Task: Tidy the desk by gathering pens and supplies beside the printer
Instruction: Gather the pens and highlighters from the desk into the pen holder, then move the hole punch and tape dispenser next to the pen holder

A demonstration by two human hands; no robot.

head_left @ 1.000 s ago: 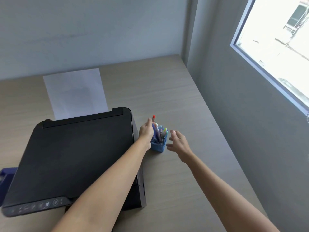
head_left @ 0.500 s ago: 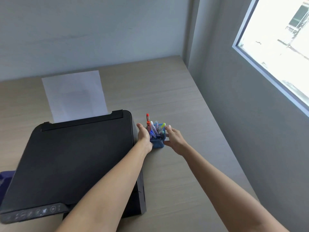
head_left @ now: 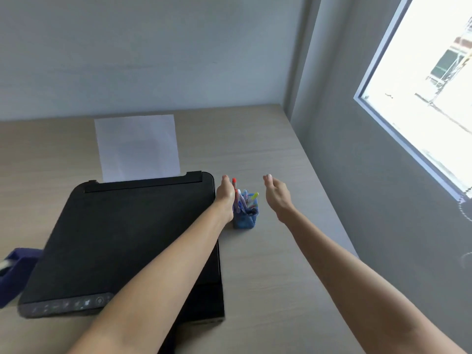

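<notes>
A small blue pen holder [head_left: 244, 221] full of coloured pens [head_left: 242, 198] stands on the desk just right of the black printer [head_left: 122, 238]. My left hand [head_left: 226, 194] hovers between the printer and the holder, fingers loosely apart, close to a red-capped pen but not gripping it. My right hand [head_left: 277, 194] hangs open a little to the right of the holder, apart from it and holding nothing.
A white sheet of paper [head_left: 138, 146] sticks out behind the printer. A dark blue tape dispenser [head_left: 15, 269] sits at the printer's left. The grey wall with a window [head_left: 421, 98] borders the wooden desk [head_left: 268, 264] on the right.
Both hands were pressed against the holder's sides half a second ago; now they have let go and spread apart, the right hand moving off to the right. The holder stays beside the printer.
</notes>
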